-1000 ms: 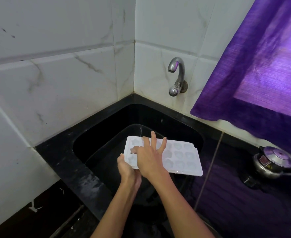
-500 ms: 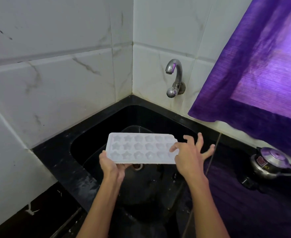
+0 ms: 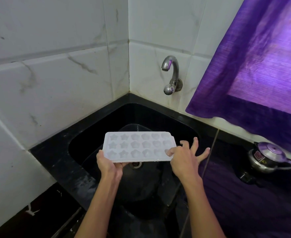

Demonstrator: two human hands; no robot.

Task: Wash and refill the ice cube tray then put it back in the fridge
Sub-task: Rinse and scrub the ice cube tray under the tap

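Head-worn view, angled down, close over the corner sink.

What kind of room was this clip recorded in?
Most likely a home kitchen, at the sink corner. A black sink is set into a dark counter below white tiled walls, a wall-mounted tap hangs over it, and a steel pressure cooker sits on the counter to the right.

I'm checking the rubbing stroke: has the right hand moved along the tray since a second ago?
Yes. The right hand has slid from the ice cube tray's left end to its right end, toward the pressure cooker.
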